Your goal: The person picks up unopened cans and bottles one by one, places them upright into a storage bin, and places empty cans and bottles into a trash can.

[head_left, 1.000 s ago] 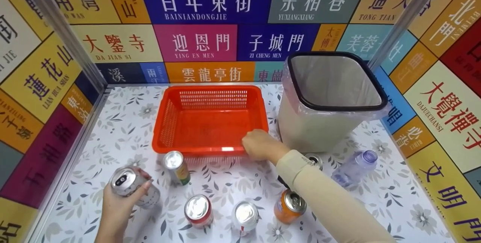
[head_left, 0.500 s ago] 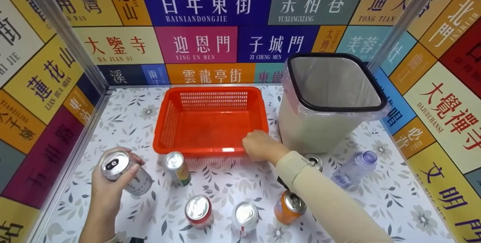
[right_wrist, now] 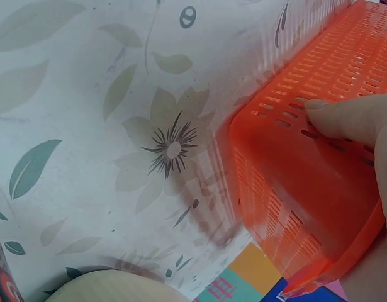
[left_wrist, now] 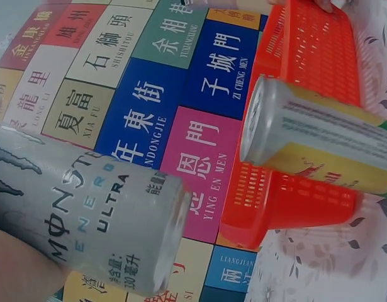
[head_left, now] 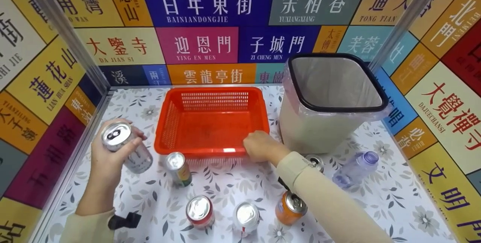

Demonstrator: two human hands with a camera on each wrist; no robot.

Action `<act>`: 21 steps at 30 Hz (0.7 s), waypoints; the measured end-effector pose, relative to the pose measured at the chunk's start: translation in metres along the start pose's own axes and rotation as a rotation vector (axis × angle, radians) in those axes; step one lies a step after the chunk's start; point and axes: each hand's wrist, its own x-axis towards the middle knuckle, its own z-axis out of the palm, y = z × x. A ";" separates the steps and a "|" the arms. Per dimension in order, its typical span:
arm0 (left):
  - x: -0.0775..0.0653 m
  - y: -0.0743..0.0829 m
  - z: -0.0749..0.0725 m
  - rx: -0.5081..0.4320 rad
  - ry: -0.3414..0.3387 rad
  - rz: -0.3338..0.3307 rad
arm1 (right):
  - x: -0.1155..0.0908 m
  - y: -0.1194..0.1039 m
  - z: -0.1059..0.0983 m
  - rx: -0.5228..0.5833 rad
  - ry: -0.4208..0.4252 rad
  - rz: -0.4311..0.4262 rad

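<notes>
My left hand (head_left: pixel 105 160) grips a silver energy drink can (head_left: pixel 138 158) at the left, with fingers and thumb wrapped round its upper part. Its top faces me, tilted, and the left wrist view shows lettering on its side. My right hand (head_left: pixel 263 146) holds the near right corner of a red plastic basket (head_left: pixel 195 151). In the right wrist view the thumb (right_wrist: pixel 344 118) presses the slotted outer wall, with the other fingers mostly hidden behind the rim. A slim yellow, green and silver can (head_left: pixel 179 171) stands just before the basket's near left corner.
A beige bin (head_left: pixel 308 132) with a clear liner stands right of the basket. Nearer me are a red can (head_left: pixel 200 213), a white can (head_left: pixel 246 216) and an orange can (head_left: pixel 288 211). Another can (head_left: pixel 315 162) is partly behind my right sleeve. A purplish bottle (head_left: pixel 353 171) lies right.
My left hand has carried the silver can left and then away from me, further up the view, and its sleeve has come into sight. The right hand and the basket stay put.
</notes>
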 end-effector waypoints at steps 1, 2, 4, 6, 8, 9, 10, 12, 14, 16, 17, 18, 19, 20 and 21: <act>0.004 0.001 0.002 -0.003 0.000 -0.009 | 0.000 0.000 0.000 -0.001 0.001 -0.001; 0.007 0.001 0.003 -0.009 -0.001 -0.013 | 0.000 0.000 0.000 0.000 0.000 -0.001; 0.014 0.002 0.007 -0.021 -0.001 -0.017 | 0.000 0.000 -0.001 0.001 -0.001 -0.001; 0.020 0.001 0.009 -0.042 -0.003 -0.004 | 0.000 0.001 -0.001 0.001 -0.003 -0.002; 0.027 0.001 0.012 -0.063 -0.001 0.011 | 0.000 0.000 -0.002 0.005 -0.007 0.005; 0.030 0.001 0.012 -0.073 0.002 0.016 | -0.001 0.000 -0.002 0.007 -0.008 0.009; 0.033 0.000 0.013 -0.077 0.009 0.018 | -0.001 0.000 -0.002 0.007 -0.011 0.014; 0.039 0.000 0.014 -0.080 0.026 0.015 | -0.001 0.000 -0.002 0.011 -0.015 0.024; 0.044 -0.001 0.015 -0.073 0.048 0.009 | -0.001 0.000 -0.003 0.013 -0.018 0.029; 0.050 -0.002 0.015 -0.052 0.067 0.004 | -0.001 0.000 -0.003 0.012 -0.018 0.029; 0.052 -0.002 0.016 -0.041 0.072 0.001 | 0.000 0.000 -0.002 0.014 -0.018 0.029; 0.055 -0.002 0.016 -0.027 0.076 0.000 | 0.000 0.000 -0.002 0.016 -0.018 0.030; 0.059 -0.003 0.016 -0.012 0.080 -0.004 | 0.000 0.000 -0.002 0.019 -0.017 0.031; 0.062 -0.003 0.017 0.006 0.085 -0.007 | 0.000 0.000 -0.002 0.023 -0.018 0.031; 0.065 -0.003 0.017 0.021 0.092 -0.011 | 0.000 -0.001 -0.002 0.028 -0.019 0.032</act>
